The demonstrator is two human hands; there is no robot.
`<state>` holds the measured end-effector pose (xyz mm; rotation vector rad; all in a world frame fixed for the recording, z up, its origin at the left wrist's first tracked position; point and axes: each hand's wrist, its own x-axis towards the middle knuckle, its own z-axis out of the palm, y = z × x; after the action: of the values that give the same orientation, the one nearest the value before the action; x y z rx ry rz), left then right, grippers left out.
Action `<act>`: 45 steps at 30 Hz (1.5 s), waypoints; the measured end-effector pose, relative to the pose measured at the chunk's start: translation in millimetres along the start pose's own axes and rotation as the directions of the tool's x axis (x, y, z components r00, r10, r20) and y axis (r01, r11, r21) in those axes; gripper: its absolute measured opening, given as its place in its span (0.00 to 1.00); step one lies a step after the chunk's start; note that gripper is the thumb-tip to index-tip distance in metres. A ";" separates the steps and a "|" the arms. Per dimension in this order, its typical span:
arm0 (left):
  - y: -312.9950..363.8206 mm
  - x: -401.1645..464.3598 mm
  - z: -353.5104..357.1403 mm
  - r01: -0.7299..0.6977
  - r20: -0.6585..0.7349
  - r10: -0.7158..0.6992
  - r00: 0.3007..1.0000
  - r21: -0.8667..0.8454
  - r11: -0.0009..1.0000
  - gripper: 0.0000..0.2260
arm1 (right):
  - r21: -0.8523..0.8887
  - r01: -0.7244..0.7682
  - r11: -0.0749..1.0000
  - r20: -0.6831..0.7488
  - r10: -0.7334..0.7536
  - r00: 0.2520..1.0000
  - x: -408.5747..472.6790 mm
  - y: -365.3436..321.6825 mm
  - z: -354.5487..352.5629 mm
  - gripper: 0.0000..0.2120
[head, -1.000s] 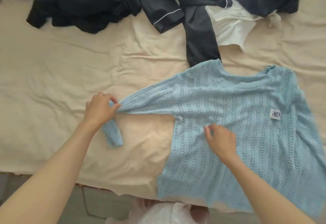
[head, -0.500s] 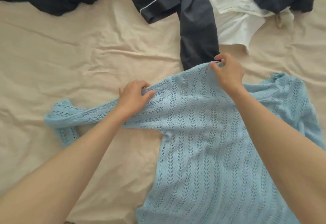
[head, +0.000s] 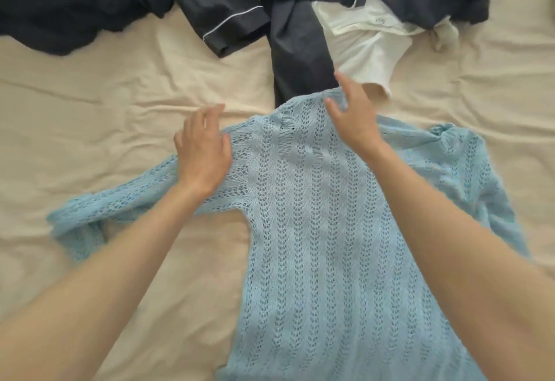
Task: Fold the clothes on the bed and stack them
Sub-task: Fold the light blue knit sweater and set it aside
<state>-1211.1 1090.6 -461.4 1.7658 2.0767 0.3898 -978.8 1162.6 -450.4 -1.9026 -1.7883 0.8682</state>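
Blue sweater [head: 315, 230] laid flat on the bed [head: 90, 110], left hand [head: 204, 149] spread on its shoulder, right hand [head: 351, 113] spread on its top edge, dark clothes [head: 300, 50] piled just beyond.

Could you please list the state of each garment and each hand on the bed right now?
blue knit sweater: spread flat, unfolded, one sleeve stretched out to the left
left hand: fingers relaxed, resting on the sweater's shoulder
right hand: fingers loosely spread at the sweater's top edge
dark pyjama garments: unfolded, heaped
white garment: crumpled, partly under the dark ones
bedsheet: wrinkled
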 end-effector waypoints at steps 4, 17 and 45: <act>29.3 -91.8 19.1 -0.259 0.051 0.257 0.965 0.053 0.964 0.24 | -0.155 0.086 0.984 0.012 -0.086 0.996 -77.9 15.6 18.8 0.24; 5.1 -276.8 17.6 0.467 0.605 -0.282 0.745 -0.170 0.868 0.09 | -0.259 -0.009 0.966 0.233 0.071 0.970 -377.4 49.2 36.9 0.25; 262.5 -175.0 152.4 -0.303 0.553 0.167 0.816 0.163 0.939 0.26 | 0.303 -0.516 0.801 0.194 0.479 0.856 -62.7 253.8 -202.1 0.18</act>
<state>-887.1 957.2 -459.7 1.9947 1.5584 -0.2919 -654.6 1099.1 -458.2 -2.1388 -1.0762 1.3856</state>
